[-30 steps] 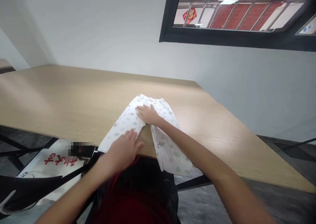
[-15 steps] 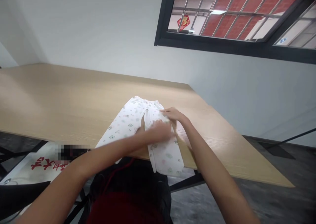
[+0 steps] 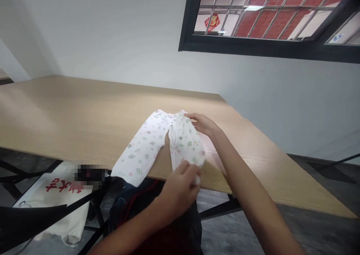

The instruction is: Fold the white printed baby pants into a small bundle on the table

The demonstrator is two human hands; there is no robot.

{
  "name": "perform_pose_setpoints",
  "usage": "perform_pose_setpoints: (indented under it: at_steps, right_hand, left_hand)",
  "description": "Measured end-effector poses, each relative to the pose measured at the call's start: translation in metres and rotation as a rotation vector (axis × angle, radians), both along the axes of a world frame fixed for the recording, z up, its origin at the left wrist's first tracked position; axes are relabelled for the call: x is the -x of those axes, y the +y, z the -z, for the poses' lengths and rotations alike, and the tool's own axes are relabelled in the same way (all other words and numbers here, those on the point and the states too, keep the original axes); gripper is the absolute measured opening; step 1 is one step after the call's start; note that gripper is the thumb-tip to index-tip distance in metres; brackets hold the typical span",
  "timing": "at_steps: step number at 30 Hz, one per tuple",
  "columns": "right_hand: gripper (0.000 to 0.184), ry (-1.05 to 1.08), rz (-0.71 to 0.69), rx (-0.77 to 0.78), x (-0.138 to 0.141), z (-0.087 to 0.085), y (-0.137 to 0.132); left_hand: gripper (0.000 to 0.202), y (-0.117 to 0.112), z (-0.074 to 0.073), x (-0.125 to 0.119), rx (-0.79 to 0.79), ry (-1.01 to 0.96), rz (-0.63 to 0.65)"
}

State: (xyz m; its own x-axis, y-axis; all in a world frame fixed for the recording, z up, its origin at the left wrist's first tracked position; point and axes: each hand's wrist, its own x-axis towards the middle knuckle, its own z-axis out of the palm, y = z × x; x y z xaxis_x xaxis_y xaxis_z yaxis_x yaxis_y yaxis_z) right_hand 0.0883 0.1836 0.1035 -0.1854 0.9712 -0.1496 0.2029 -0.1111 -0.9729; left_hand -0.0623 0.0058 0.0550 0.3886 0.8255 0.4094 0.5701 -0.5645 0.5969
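Note:
Small white trousers [image 3: 146, 144] with a scattered print of green, pink and grey figures lie across the table's near edge, waistband away from me. Their left leg reaches flat to the edge. My left hand [image 3: 181, 185] is closed round the lower end of the right leg, with a bit of white cloth showing at its fingers. Beside the waistband's right corner, my right hand [image 3: 204, 123] has its fingers stretched out, their tips touching the cloth. The right leg's hem is hidden in the left hand.
The pale wooden table [image 3: 84, 120] runs to a grey wall under a barred window [image 3: 253, 41]. Below its left side hangs a cream cloth bag [image 3: 62, 202] with red lettering, near black table legs. A blurred-out dark object [image 3: 91, 173] is above the bag.
My left hand has come down the right trouser leg toward me and now grips its lower end. My right hand has moved slightly up to the waistband corner. The view has shifted a little.

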Motion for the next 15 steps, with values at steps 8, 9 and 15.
perform_pose_setpoints:
  at_steps: [8, 9, 15]
  right_hand:
    - [0.05, -0.191, -0.213, -0.24, 0.111, 0.005, 0.006]
    - [0.054, -0.351, -0.255, -0.3, 0.123, 0.015, 0.007]
    - [0.05, -0.905, -0.431, -0.542, 0.109, 0.059, 0.003]
  left_hand:
    - [0.031, -0.009, -0.039, 0.128, 0.314, 0.171, -0.731]
    - [0.035, -0.007, -0.036, 0.136, 0.334, 0.285, -0.732]
    - [0.031, -0.009, -0.02, 0.11, 0.228, 0.655, -0.683]
